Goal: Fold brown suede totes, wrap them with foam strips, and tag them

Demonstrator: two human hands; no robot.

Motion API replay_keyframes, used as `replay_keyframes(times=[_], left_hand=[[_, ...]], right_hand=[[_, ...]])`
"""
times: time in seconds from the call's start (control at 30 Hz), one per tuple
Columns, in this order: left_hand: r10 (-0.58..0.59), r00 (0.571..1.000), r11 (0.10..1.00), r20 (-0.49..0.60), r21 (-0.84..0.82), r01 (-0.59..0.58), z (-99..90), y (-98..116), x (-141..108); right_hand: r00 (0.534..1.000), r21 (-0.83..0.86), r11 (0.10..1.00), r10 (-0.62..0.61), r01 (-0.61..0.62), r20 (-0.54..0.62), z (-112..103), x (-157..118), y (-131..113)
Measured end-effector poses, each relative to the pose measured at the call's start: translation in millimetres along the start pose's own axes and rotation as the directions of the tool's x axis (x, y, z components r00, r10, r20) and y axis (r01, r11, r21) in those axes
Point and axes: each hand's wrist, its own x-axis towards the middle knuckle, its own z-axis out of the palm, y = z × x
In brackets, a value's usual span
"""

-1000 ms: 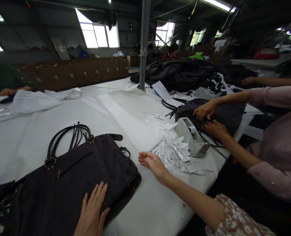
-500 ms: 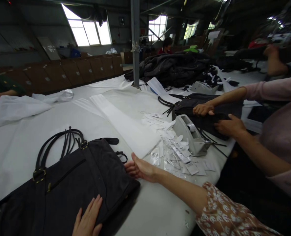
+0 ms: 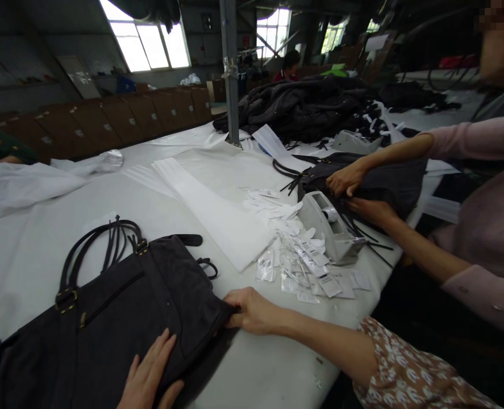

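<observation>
A dark grey handbag [image 3: 119,318] with looped handles, brass-coloured buckles and a front zip lies on the white table [image 3: 252,363]. My left hand [image 3: 151,366] rests on the bag's front near its lower edge, fingers stretched out flat. At the bag's right bottom corner, my right hand [image 3: 249,311] pinches the fabric between thumb and fingers. A black strap end and a small cord loop stick out beyond the bag's upper right side.
Right of the bag lie white foam sheets [image 3: 217,216], several tags in clear sleeves [image 3: 307,261] and a grey tape dispenser [image 3: 330,227]. A co-worker's hands [image 3: 349,182] handle another dark bag [image 3: 388,182]. A metal post [image 3: 230,74] and dark bag pile [image 3: 303,108] stand behind.
My right hand has moved from open beside the bag to gripping its corner. My left hand stays flat on the bag. The co-worker's hands have shifted left along their bag.
</observation>
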Motion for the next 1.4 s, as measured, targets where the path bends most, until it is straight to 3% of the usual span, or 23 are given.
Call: replay_keyframes(times=[0.1,0.2,0.3,0.5,0.63,0.73,0.8,0.87,0.97,1.07,1.17,1.3,1.4], left_hand=[[0.001,0.997,0.999,0.074,-0.04,0.002,-15.8,3,8],[-0.023,0.99,0.995,0.141,-0.091,0.036,-29.7,14,25],[-0.073,0.958,0.991,0.277,-0.087,0.101,-39.8,34,49],[-0.168,0.887,0.985,0.429,0.116,0.13,-43.7,75,91],[-0.213,0.846,0.964,0.49,0.249,0.098,-41.7,83,97],[-0.234,0.826,0.955,0.513,0.281,0.096,-43.3,86,98],[-0.248,0.82,0.951,0.515,0.29,0.106,-44.6,88,98],[-0.255,0.818,0.949,0.516,0.295,0.109,-44.7,89,99],[-0.242,0.825,0.951,0.51,0.294,0.098,-42.0,89,98],[-0.232,0.837,0.954,0.495,0.283,0.098,-38.2,88,96],[-0.207,0.851,0.966,0.482,0.239,0.1,-36.6,84,91],[-0.146,0.904,0.977,0.401,0.199,0.07,-37.7,68,70],[-0.182,0.942,0.954,0.283,0.282,0.099,-35.5,52,41]], right_hand=[[1.0,-0.104,0.995,-0.011,0.011,0.001,-1,2,-6],[0.998,-0.051,0.998,-0.047,0.048,0.035,-2,10,-7],[0.996,-0.019,0.998,-0.053,0.054,0.068,-6,16,-4],[0.98,-0.053,0.99,-0.121,0.131,0.155,-14,17,-1],[0.984,-0.137,0.977,-0.15,0.161,0.092,-12,20,-2],[0.976,-0.262,0.941,-0.19,0.213,0.111,-14,23,-3],[0.957,-0.378,0.88,-0.242,0.287,0.162,-17,26,-7],[0.926,-0.531,0.759,-0.309,0.377,0.216,-22,30,-14],[0.853,-0.764,0.427,-0.424,0.484,0.303,-27,38,-28],[0.716,-0.768,0.153,-0.508,0.622,0.478,-28,43,-37],[0.624,-0.687,0.083,-0.508,0.722,0.594,-25,44,-35],[0.595,-0.687,0.051,-0.55,0.725,0.586,-22,41,-23],[0.551,-0.687,0.023,-0.617,0.727,0.562,-21,40,-13]])
